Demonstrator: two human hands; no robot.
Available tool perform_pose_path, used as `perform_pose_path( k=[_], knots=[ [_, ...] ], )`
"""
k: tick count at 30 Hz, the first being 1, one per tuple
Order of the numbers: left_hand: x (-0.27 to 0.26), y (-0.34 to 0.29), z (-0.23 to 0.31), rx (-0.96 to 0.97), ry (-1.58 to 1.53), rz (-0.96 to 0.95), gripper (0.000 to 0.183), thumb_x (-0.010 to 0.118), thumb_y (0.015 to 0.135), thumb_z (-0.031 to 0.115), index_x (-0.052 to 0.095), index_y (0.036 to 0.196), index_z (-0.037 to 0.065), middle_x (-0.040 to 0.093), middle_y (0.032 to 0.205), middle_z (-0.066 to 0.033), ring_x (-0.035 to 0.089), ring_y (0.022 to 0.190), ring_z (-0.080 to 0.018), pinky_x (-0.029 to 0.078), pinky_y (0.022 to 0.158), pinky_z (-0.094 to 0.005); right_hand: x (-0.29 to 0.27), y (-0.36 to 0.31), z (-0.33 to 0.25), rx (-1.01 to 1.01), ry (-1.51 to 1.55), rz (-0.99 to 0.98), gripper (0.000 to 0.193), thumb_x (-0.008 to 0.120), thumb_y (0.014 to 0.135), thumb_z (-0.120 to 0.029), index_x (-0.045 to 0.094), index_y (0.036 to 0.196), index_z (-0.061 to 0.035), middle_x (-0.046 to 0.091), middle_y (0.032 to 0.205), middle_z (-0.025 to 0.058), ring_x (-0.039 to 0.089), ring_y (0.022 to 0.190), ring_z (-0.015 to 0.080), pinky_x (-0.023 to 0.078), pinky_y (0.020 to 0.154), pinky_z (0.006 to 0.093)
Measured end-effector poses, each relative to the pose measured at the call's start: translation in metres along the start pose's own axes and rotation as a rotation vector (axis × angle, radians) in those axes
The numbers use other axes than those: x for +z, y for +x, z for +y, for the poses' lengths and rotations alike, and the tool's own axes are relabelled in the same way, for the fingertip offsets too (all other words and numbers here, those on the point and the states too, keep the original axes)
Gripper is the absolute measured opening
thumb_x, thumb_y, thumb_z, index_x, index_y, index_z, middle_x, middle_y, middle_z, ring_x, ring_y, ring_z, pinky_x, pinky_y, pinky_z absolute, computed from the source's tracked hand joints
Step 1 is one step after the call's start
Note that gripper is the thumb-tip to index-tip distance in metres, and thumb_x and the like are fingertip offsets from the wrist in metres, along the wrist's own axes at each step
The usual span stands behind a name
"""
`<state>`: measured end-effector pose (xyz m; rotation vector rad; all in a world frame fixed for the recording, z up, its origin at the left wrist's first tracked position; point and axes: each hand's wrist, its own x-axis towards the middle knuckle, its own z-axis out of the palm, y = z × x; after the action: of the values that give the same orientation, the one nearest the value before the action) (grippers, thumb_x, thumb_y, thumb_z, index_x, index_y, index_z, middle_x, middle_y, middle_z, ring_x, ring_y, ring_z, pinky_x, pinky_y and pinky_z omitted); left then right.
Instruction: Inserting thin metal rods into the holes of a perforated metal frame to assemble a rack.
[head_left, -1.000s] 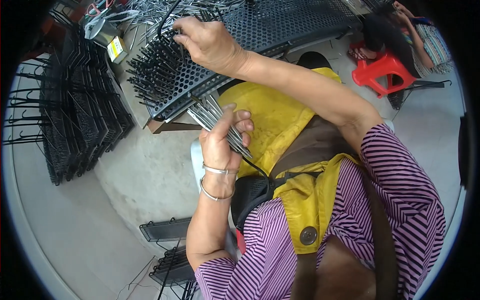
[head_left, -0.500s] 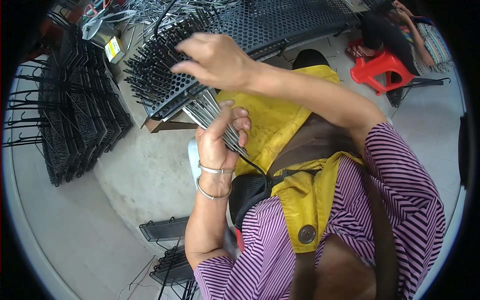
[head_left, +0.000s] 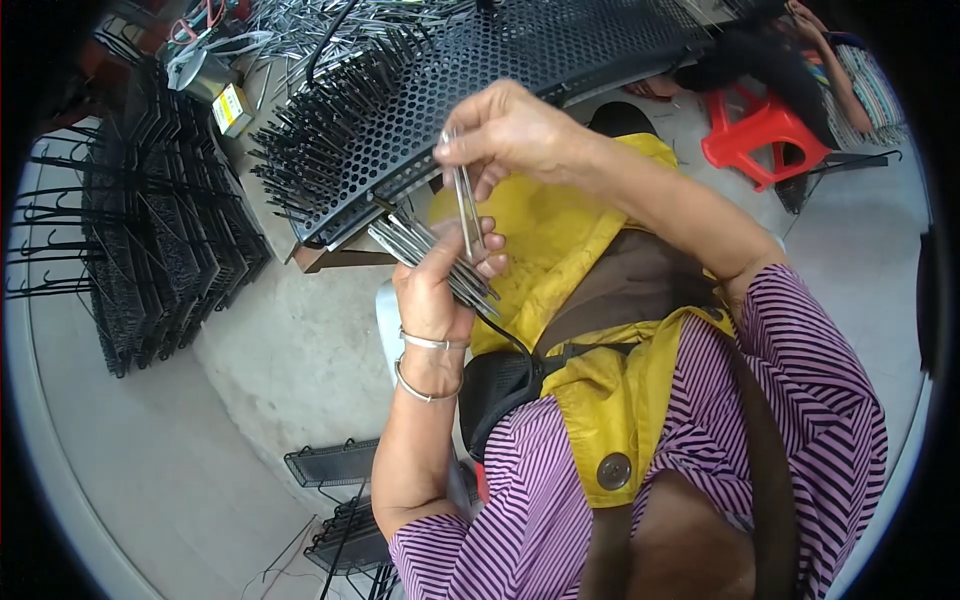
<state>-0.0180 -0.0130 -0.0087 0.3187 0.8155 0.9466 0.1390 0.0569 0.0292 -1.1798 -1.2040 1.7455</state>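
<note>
A workshop: dark rods (head_left: 330, 135) stand massed on a black perforated panel (head_left: 540, 55); beyond the panel lie heaped loose metal rods (head_left: 300, 28), to its left stacked black racks (head_left: 165, 240), to its right another person (head_left: 862, 90) by a red stool (head_left: 750, 150).

No lettering or number can be read. The small yellow-and-white box (head_left: 231, 109) at ten o'clock, on the bench (head_left: 350, 258), bears dark print on its yellow panel, but it is too small and blurred to make out.
</note>
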Motion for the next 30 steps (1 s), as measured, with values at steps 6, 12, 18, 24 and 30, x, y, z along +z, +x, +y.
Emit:
perform_pose_path(
  k=[6,12,18,24,30],
  knots=[
    [-0.003,0.002,0.0,-0.017,-0.07,0.054,0.012,0.052,0.078,0.007,0.05,0.087,-0.002,0.057,0.083,-0.0189,0.058,0.068,-0.0259,0.05,0.057,-0.0329,-0.003,0.034,-0.018,-0.34,0.225,0.234,0.013,0.059,0.076,-0.005,0.056,0.082,0.0059,0.06,0.07,0.0144,0.061,0.061,0.019,0.052,0.051,0.027],
    [-0.005,0.001,0.001,-0.036,-0.1,0.028,0.013,0.053,0.079,0.008,0.051,0.088,-0.002,0.058,0.081,-0.0176,0.058,0.066,-0.0242,0.049,0.056,-0.0318,0.001,0.066,-0.012,-0.731,-0.046,0.421,0.006,0.062,0.072,-0.004,0.062,0.075,0.0012,0.062,0.065,0.0068,0.058,0.053,0.0085,0.048,0.047,0.0184],
    [-0.004,0.001,0.001,-0.037,-0.105,0.012,0.014,0.053,0.078,0.008,0.051,0.088,-0.002,0.058,0.081,-0.0174,0.058,0.066,-0.0239,0.049,0.056,-0.0319,-0.001,0.077,-0.006,-0.811,-0.323,0.343,0.009,0.062,0.071,-0.008,0.063,0.077,-0.0015,0.061,0.063,0.0079,0.057,0.052,0.0097,0.047,0.047,0.021],
    [-0.004,0.001,0.001,-0.048,-0.114,0.018,0.015,0.053,0.078,0.008,0.051,0.089,-0.002,0.058,0.081,-0.0174,0.057,0.065,-0.0245,0.048,0.054,-0.0324,0.018,0.081,-0.023,-0.92,-0.971,0.354,0.018,0.057,0.074,-0.018,0.06,0.07,-0.0004,0.057,0.059,0.0151,0.058,0.054,0.0236,0.046,0.054,0.032],
    [-0.006,0.004,0.0,-0.049,-0.115,0.021,0.016,0.054,0.077,0.008,0.051,0.09,-0.002,0.058,0.081,-0.0175,0.057,0.065,-0.0249,0.048,0.054,-0.0324,0.04,0.073,-0.044,-0.546,-1.392,0.24,0.018,0.048,0.073,-0.014,0.057,0.066,0.0008,0.055,0.064,0.0206,0.057,0.062,0.0359,0.047,0.058,0.0418]
  ],
)
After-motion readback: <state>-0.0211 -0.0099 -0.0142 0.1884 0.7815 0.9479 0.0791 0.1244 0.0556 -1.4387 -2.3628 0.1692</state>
